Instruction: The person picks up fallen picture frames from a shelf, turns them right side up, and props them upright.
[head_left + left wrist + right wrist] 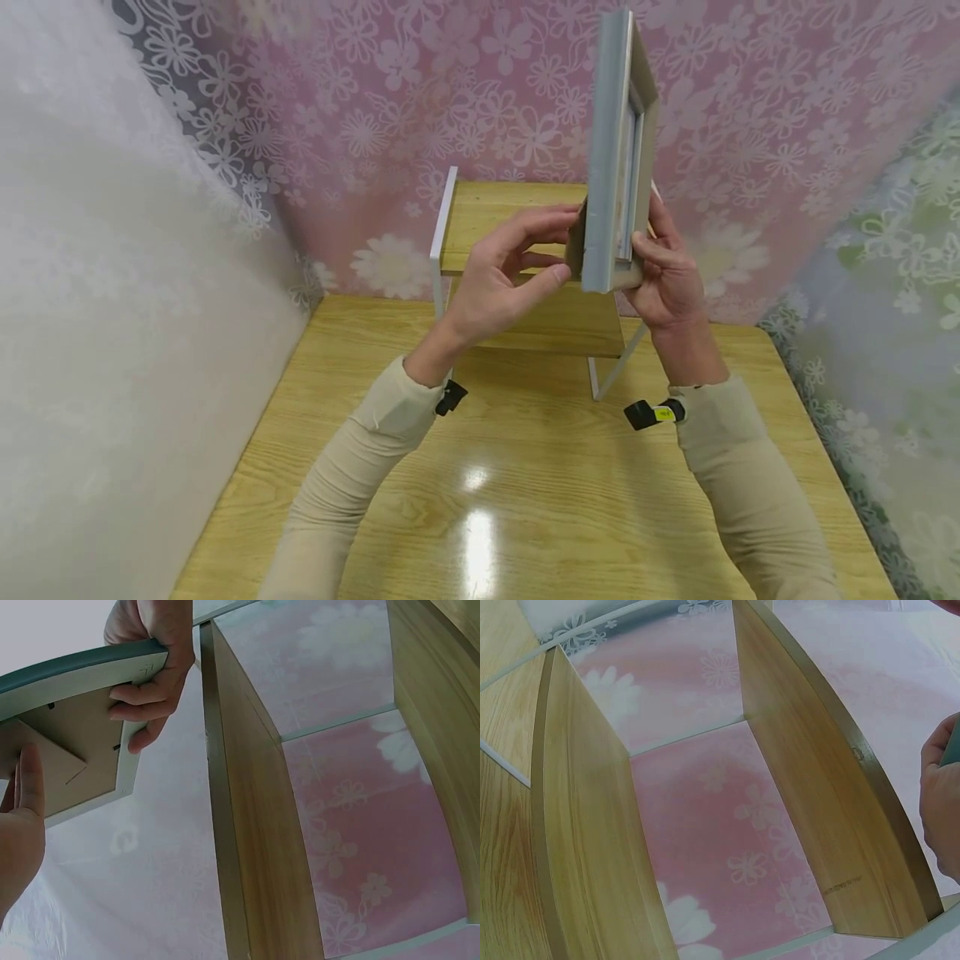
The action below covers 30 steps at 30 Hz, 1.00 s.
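A picture frame [609,150] with a pale silvery edge is held upright above the small shelf [517,200], seen nearly edge-on in the head view. My right hand [667,275] grips its lower right side, thumb on the front and fingers round the back. In the left wrist view the brown backing [97,727] shows, with a fold-out stand [52,754] angled away from it. My left hand [510,267] touches this stand with loosely extended fingers. In the right wrist view only part of the right hand [941,802] and a frame corner show.
The two-tier shelf, with wooden boards [555,321] and white metal legs [615,367], stands at the back of a wooden table [525,467]. Floral fabric [375,125] hangs behind it, and a pale curtain [135,292] borders the left side.
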Tool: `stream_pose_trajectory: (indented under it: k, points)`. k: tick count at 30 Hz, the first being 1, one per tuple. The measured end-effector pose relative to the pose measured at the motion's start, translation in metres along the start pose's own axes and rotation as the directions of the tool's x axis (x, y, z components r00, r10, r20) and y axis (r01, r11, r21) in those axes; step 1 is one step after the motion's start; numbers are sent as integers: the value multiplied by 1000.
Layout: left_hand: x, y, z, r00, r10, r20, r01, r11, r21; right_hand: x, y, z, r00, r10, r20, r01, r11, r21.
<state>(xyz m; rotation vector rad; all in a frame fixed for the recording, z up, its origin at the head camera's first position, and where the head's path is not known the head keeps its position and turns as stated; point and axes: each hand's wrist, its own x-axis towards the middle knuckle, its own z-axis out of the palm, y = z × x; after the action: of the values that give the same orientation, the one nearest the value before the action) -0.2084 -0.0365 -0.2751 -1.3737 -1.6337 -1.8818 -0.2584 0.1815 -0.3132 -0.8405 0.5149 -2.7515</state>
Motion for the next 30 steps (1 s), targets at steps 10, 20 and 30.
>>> stream_pose_trajectory:
  k: [10, 20, 30]
  points:
    - [-2, -2, -4, 1000, 28, -2, -28, 1000, -2, -3, -2, 0, 1000, 14, -7, -13, 999, 51]
    - [-3, -6, -8, 998, 56, -29, -56, 998, 17, -6, -1, -1, 1000, 17, 23, -19, 997, 76]
    - [-3, -7, -13, 996, 81, -46, -80, 996, 36, -7, -2, 0, 999, 36, 39, -42, 987, 158]
